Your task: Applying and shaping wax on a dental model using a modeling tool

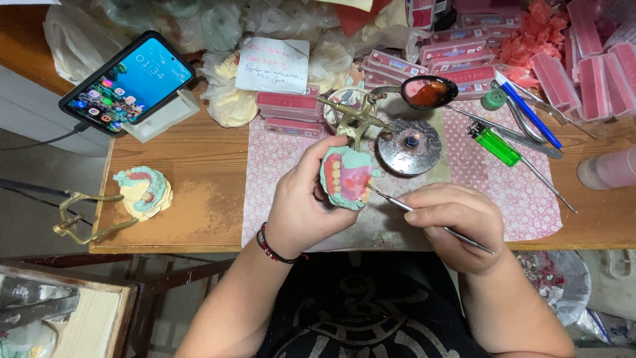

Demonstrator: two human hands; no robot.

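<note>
My left hand [306,202] holds a dental model [347,178], a pale green cast with pink wax and a row of teeth, above the patterned mat [523,199]. My right hand [460,224] grips a thin metal wax tool [397,201] like a pen. Its tip touches the model's right edge. Just behind the model a small round metal burner [409,146] shows a tiny flame. Over it hangs a spoon [428,91] with dark red melted wax.
A second dental cast [144,191] lies on the wooden table at left beside a brass articulator frame [83,215]. A phone [127,81] leans on a stand. A green lighter [495,144], blue pen [528,109], metal tools and pink boxes [457,63] crowd the back right.
</note>
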